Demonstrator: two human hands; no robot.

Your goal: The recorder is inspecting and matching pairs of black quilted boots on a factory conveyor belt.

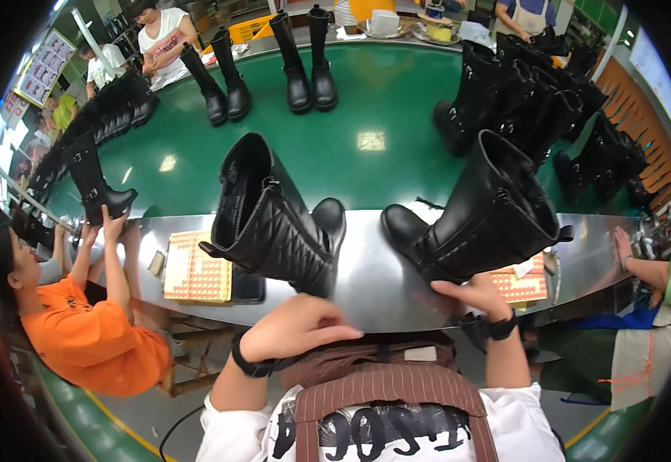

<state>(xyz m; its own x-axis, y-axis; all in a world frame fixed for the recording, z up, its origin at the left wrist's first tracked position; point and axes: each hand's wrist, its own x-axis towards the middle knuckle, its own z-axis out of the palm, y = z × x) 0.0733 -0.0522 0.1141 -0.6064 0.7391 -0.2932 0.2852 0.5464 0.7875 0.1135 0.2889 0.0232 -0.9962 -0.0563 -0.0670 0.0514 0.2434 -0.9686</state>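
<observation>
Two tall black boots stand on the metal table edge in front of me with their toes turned toward each other. The left boot (278, 239) has a quilted shaft, a side zip and a pull loop. The right boot (470, 231) has a smoother shaft with a seam strip. My left hand (301, 327) hovers just below the left boot's heel, empty, its thumb stretched out and its fingers loosely bent. Close against the lower back of the right boot is my right hand (478, 296), its thumb extended and open; its other fingers are partly hidden.
A green table surface (382, 162) lies beyond. Two boot pairs (305, 77) stand at the back; more boots (505, 100) crowd the right and left. Patterned boxes (197, 269) flank me. A person in orange (97, 331) lifts a boot (93, 181); another person's arm (647, 266) is right.
</observation>
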